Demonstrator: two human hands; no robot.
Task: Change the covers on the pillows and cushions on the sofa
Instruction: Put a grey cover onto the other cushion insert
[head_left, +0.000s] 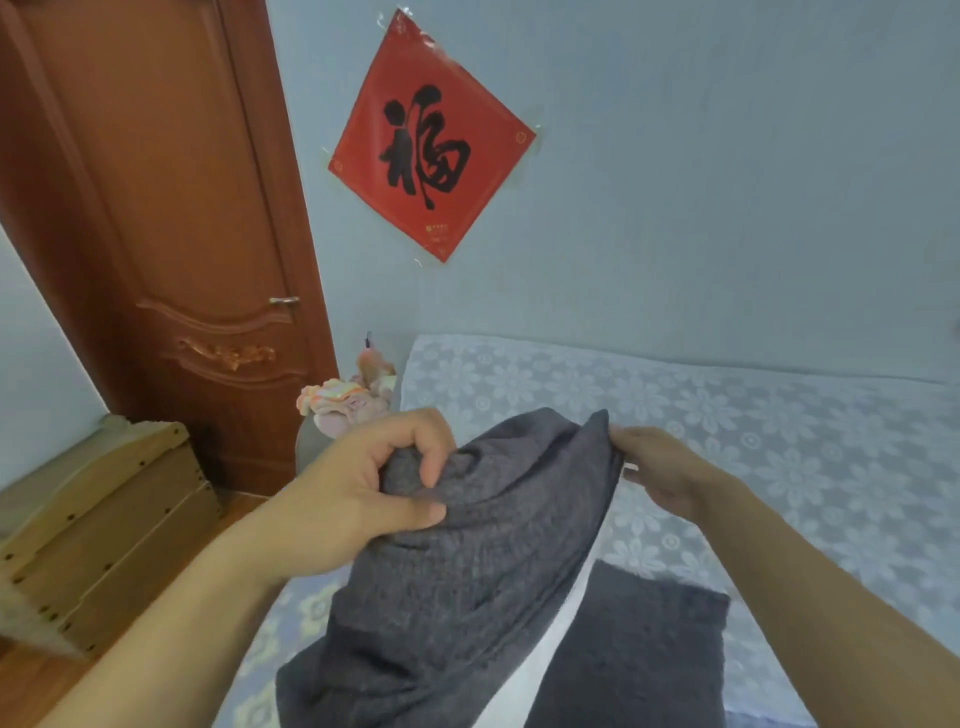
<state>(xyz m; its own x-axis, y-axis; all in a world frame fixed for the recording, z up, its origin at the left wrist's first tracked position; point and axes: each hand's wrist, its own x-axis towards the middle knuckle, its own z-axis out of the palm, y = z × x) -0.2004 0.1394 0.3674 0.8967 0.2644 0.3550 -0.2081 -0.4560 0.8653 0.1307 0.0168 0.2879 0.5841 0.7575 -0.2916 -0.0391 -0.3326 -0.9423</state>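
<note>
Head view: flower-print sofa (727, 415) beneath, grey cover (483, 545) raised over it, long axis falling from top edge toward the viewer. Left hand (363, 499) bunching the near corner, right hand (660, 467) pinching the far corner; left nearer.

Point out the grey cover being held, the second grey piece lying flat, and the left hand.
grey cover (467, 571), head view, middle folds
flat grey piece (639, 660), head view, centre
left hand (363, 499), head view, back of hand
</note>
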